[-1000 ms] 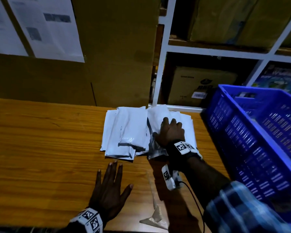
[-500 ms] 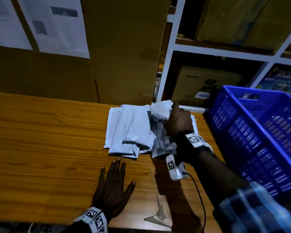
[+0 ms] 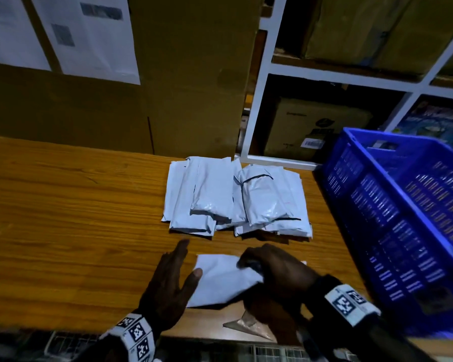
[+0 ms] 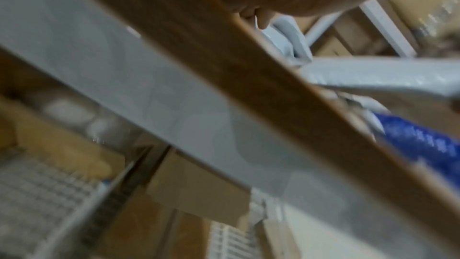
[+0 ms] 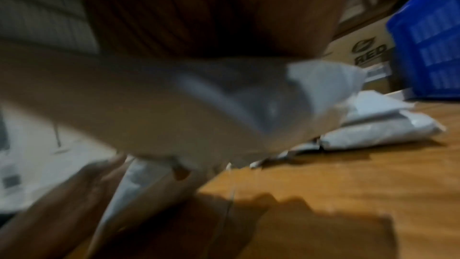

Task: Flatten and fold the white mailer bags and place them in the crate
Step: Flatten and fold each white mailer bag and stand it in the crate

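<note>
While the crate point(image 3: 392, 205) fills the worktop's point(image 3: 63, 218) right edge and a bag pile point(image 3: 236, 199) lies at the back edge, one bag point(image 3: 220, 278) sits near the front edge, gripped by the right hand point(image 3: 275, 273); the left hand point(image 3: 170, 278), fingers straight, touches its left side.

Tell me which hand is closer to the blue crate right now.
Right. The right hand grips a white mailer bag just beside the blue crate; the left hand lies open farther away, across the bag.

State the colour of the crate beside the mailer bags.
Blue: the crate has slotted walls, clearest in the head view.
</note>
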